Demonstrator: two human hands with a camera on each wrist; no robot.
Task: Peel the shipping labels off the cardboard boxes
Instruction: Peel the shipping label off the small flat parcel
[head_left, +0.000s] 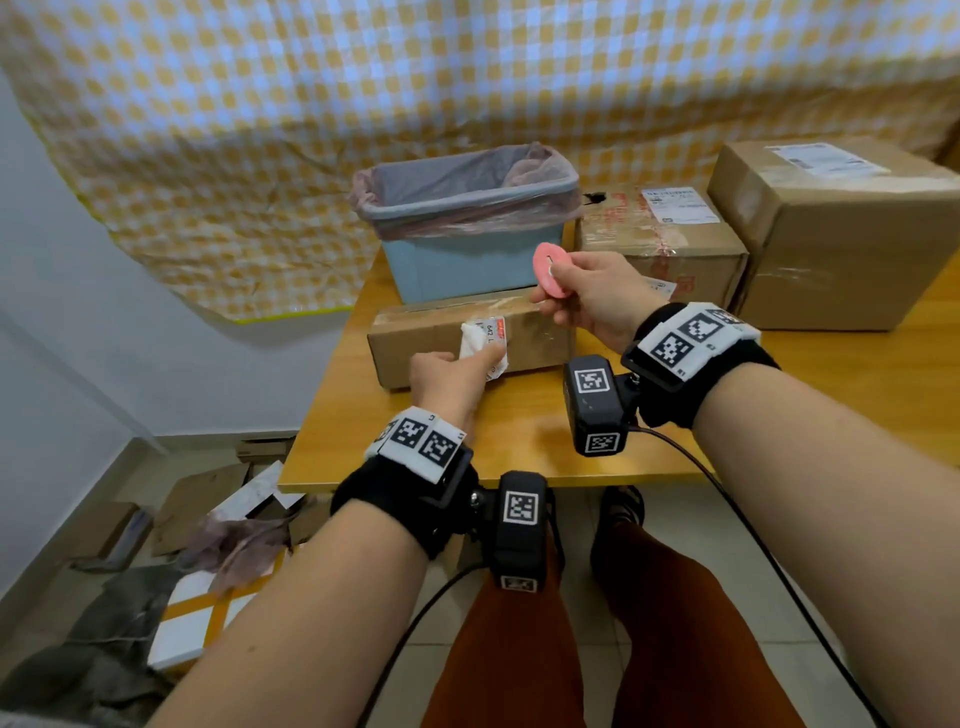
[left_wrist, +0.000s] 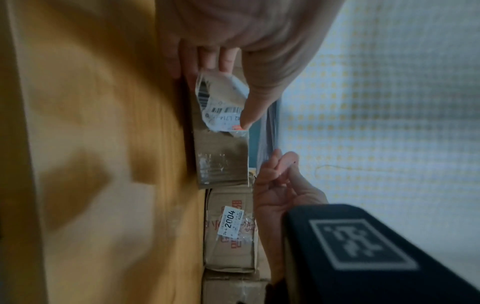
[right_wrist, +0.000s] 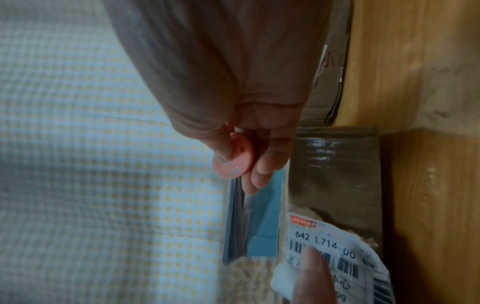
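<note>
left hand (head_left: 451, 375): label (head_left: 485, 340) pinched between thumb and fingers, partly lifted off the near box (head_left: 467, 338) on the table (head_left: 519, 431) | right hand (head_left: 597, 299): pink disc (head_left: 551, 270) held in curled fingers, raised above the box | bin (head_left: 467, 223) behind box | two labelled boxes (head_left: 670, 234) at right

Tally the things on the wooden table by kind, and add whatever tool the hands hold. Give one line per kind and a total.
Cardboard boxes: 3: near box, middle box, large box
Blue bin with liner: 1
Pink round tool, held by the right hand: 1
Total: 5
</note>
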